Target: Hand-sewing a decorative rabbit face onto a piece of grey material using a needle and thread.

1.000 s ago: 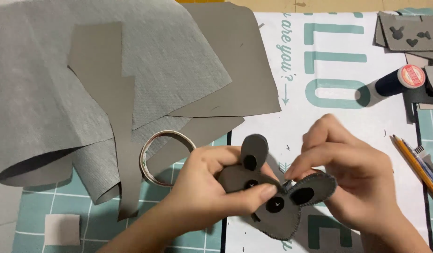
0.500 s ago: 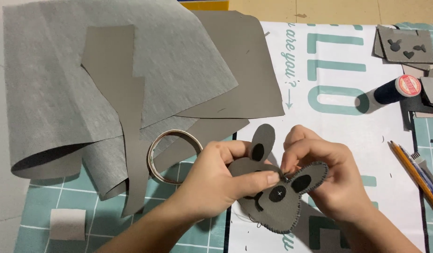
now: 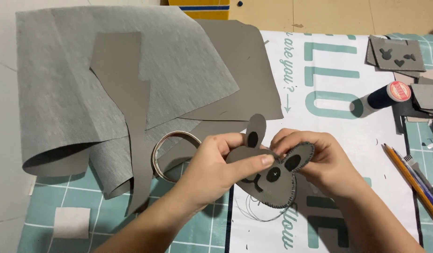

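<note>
Both hands grip grey felt mouse face [image 3: 268,180] | left hand [image 3: 211,171], right hand [image 3: 319,161] | ears up, chin toward wearer

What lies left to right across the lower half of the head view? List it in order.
Small pale felt square → tape ring → left hand → grey stitched mouse face → right hand → pencils at the right edge.

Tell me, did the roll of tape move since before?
No. The tape roll sits in the same spot against the long grey strip; only the head camera shifted.
</note>
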